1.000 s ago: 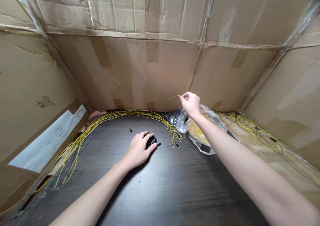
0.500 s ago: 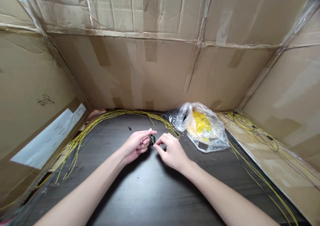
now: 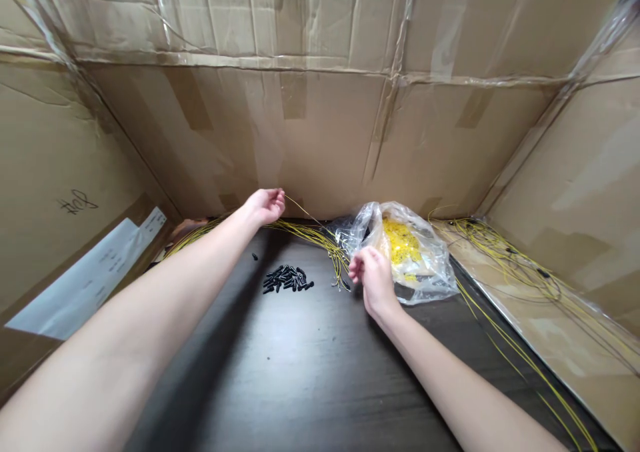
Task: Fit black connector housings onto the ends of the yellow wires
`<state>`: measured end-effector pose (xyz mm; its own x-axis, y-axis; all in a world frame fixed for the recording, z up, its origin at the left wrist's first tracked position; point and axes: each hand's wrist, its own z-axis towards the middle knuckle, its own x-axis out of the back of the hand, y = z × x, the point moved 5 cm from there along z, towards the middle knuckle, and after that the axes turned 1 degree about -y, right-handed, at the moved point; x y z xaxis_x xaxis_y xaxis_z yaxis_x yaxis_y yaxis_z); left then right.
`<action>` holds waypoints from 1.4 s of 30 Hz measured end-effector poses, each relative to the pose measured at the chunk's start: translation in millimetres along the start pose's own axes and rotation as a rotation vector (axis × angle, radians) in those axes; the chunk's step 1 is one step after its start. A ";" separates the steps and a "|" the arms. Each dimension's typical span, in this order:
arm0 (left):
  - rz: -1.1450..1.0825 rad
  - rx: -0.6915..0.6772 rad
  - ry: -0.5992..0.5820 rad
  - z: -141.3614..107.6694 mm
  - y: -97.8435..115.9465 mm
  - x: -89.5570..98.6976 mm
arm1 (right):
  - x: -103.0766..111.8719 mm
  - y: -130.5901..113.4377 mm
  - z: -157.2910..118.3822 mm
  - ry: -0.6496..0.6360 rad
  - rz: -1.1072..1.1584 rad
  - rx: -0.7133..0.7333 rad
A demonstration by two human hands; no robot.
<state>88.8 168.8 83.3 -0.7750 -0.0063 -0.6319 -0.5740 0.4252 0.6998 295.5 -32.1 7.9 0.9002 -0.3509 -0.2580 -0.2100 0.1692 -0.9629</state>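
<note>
My left hand (image 3: pixel 270 205) is raised over the back of the dark table, its fingers closed on one yellow wire (image 3: pixel 303 209) that slopes down to the right. Below that hand a bundle of yellow wires (image 3: pixel 300 231) lies along the back edge. My right hand (image 3: pixel 369 271) is in front of the clear plastic bag, with its fingers curled; whether it holds anything is hidden. A pile of small black sleeves (image 3: pixel 287 278) lies between my hands, and one dark piece (image 3: pixel 345 285) sits at the wire ends beside my right hand.
The clear bag (image 3: pixel 425 285) contains small yellow parts. A lone black sleeve (image 3: pixel 255 257) lies left of the pile. More yellow wires (image 3: pixel 520 259) run along the right side. Cardboard walls (image 3: pixel 310 139) enclose the dark table (image 3: pixel 300 372) at the back and sides.
My left hand has moved up and away with a wire, and my right hand has moved right towards the bag. The black pile between them has come into full view.
</note>
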 end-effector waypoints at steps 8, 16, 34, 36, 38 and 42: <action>-0.147 -0.263 0.064 6.3 73.7 19.0 | 69.2 -22.5 42.3 0.478 0.243 0.084; 0.104 -0.552 0.124 -30.3 129.2 31.4 | 124.9 -38.5 58.5 0.719 0.372 0.113; 1.941 -0.917 -0.099 -209.1 29.1 73.8 | -0.6 -0.5 9.2 -0.267 -0.847 0.353; 2.036 -0.658 -0.272 -206.3 5.5 77.5 | -1.9 -4.5 4.2 -0.228 -1.069 0.451; 2.042 -0.525 -0.366 -205.1 -11.1 72.2 | -2.8 -14.3 -1.9 -0.153 -1.147 0.530; 2.002 -0.521 -0.446 -201.5 -32.4 53.7 | -14.5 -37.6 -20.8 -0.220 -0.935 0.667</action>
<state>12.6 -27.7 93.8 -0.2248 0.2234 0.9485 0.6894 -0.6515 0.3168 282.4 -52.5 46.2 0.6582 -0.4385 0.6119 0.7526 0.4023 -0.5213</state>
